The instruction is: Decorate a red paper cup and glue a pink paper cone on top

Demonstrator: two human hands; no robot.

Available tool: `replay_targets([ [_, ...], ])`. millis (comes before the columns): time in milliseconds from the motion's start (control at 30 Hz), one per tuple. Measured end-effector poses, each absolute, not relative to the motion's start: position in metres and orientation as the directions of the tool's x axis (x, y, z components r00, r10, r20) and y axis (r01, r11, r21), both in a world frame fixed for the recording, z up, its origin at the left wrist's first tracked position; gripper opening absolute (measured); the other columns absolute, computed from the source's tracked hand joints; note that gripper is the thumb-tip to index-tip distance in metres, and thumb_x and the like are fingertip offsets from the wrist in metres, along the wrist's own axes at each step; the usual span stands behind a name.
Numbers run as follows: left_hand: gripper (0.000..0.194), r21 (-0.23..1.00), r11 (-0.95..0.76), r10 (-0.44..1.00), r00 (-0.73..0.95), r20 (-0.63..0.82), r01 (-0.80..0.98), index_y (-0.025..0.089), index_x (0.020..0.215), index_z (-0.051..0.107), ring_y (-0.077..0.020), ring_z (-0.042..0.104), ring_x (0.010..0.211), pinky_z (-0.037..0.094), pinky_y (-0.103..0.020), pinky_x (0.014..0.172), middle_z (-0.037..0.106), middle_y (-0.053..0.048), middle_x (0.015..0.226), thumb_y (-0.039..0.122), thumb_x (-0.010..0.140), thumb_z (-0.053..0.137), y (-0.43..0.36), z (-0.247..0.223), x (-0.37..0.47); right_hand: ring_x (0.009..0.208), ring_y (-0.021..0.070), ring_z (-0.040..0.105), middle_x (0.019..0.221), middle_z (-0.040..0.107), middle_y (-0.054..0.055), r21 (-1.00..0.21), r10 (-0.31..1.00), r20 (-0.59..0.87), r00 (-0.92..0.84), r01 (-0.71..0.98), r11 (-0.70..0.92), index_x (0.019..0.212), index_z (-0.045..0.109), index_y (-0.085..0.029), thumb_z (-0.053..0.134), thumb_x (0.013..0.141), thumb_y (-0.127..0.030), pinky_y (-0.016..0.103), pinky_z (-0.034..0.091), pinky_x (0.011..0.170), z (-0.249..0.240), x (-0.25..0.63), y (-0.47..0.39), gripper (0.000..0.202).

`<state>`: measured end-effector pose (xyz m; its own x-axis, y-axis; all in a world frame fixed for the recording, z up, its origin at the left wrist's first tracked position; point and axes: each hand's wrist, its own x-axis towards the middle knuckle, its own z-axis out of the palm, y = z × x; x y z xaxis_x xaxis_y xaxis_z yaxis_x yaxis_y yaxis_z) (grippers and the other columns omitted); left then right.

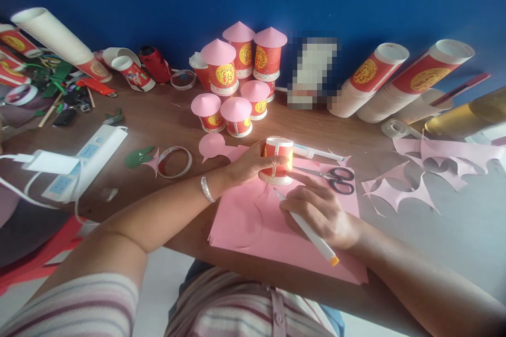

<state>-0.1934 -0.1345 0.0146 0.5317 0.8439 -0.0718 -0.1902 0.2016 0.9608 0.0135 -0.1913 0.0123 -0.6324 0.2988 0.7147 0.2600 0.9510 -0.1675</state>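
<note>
My left hand [256, 160] is closed around a short red paper cup [272, 166] with a gold pattern, its white rim down on a stack of pink paper [237, 221]. In my right hand [320, 210] is a white marker [310, 231] with an orange end, its tip close to the paper just below the cup. The right index finger reaches toward the cup's side. A faint curved line shows on the pink sheet. Scissors [340, 179] with dark handles lie to the right of the cup, and another white pen [316, 152] lies behind them.
Several red cups with pink cone tops [225, 63] stand by the blue wall. Stacks of paper cups [379, 68] lean at the right. Pink scraps [407, 195] lie on the right, near a tape roll [395, 127]. A power strip [87, 160] and cut cup ring [176, 162] are left.
</note>
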Motion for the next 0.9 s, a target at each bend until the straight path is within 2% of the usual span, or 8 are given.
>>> replay_targets([
  [100,0.042,0.962,0.206,0.841,0.536,-0.079,-0.181,0.015,0.082,0.063,-0.0134,0.054,0.075,0.047,-0.027,0.071,0.06,-0.001,0.079,0.05,0.084,0.086,-0.1364,0.0191,-0.1951,0.064,0.0123,0.06,0.077,0.06,-0.003,-0.159,0.311,0.739,-0.598,0.294,0.942,0.1,0.063,-0.02,0.063,0.094,-0.003,0.045,0.069,0.099,0.0099,0.0154,-0.1912,0.018],
  [267,0.032,0.943,0.232,0.874,0.477,-0.093,-0.24,0.018,0.106,0.074,-0.0204,0.067,0.095,0.057,-0.03,0.08,0.07,-0.007,0.102,0.042,0.087,0.081,-0.1388,0.017,-0.1959,0.063,0.0124,0.058,0.079,0.063,-0.003,-0.209,0.365,0.741,-0.563,0.323,0.923,0.102,0.061,-0.021,0.063,0.092,-0.001,0.049,0.07,0.098,0.0093,0.0166,-0.1907,0.023],
  [533,0.033,0.947,0.238,0.851,0.516,-0.097,-0.215,0.014,0.098,0.072,-0.0179,0.063,0.086,0.054,-0.028,0.075,0.067,-0.007,0.093,0.044,0.088,0.081,-0.137,0.0118,-0.1938,0.061,0.0123,0.059,0.077,0.062,-0.004,-0.184,0.351,0.741,-0.573,0.329,0.926,0.1,0.061,-0.02,0.063,0.092,0.0,0.047,0.069,0.101,0.0084,0.0148,-0.1909,0.022],
  [600,0.034,0.949,0.239,0.852,0.513,-0.104,-0.204,0.014,0.097,0.071,-0.0168,0.062,0.083,0.052,-0.027,0.073,0.066,-0.005,0.091,0.045,0.087,0.082,-0.1375,0.0142,-0.1927,0.062,0.0129,0.06,0.078,0.063,-0.003,-0.174,0.346,0.755,-0.557,0.339,0.925,0.1,0.061,-0.02,0.065,0.091,-0.001,0.045,0.069,0.095,0.0068,0.0159,-0.1901,0.022],
  [667,0.036,0.953,0.232,0.854,0.511,-0.104,-0.195,0.014,0.097,0.069,-0.0159,0.06,0.082,0.051,-0.027,0.072,0.064,-0.004,0.089,0.046,0.086,0.083,-0.138,0.0167,-0.192,0.064,0.0139,0.063,0.078,0.065,-0.002,-0.162,0.348,0.769,-0.537,0.362,0.918,0.101,0.061,-0.02,0.066,0.09,-0.001,0.039,0.069,0.083,0.0062,0.017,-0.1894,0.023],
  [800,0.04,0.958,0.219,0.849,0.521,-0.093,-0.187,0.015,0.099,0.068,-0.0156,0.058,0.083,0.05,-0.026,0.071,0.062,-0.003,0.089,0.048,0.084,0.085,-0.1378,0.0172,-0.1918,0.06,0.0122,0.061,0.075,0.065,-0.003,-0.157,0.387,0.753,-0.532,0.426,0.891,0.1,0.058,-0.021,0.065,0.088,0.003,0.026,0.054,0.055,0.0078,0.0181,-0.19,0.028],
  [900,0.041,0.954,0.22,0.844,0.529,-0.082,-0.202,0.016,0.103,0.068,-0.0165,0.059,0.085,0.051,-0.027,0.073,0.062,-0.003,0.091,0.05,0.086,0.084,-0.1366,0.0146,-0.1921,0.057,0.0107,0.058,0.075,0.066,-0.003,-0.158,0.403,0.74,-0.538,0.444,0.882,0.099,0.057,-0.021,0.064,0.09,0.003,0.025,0.049,0.052,0.0088,0.0181,-0.1907,0.026],
])
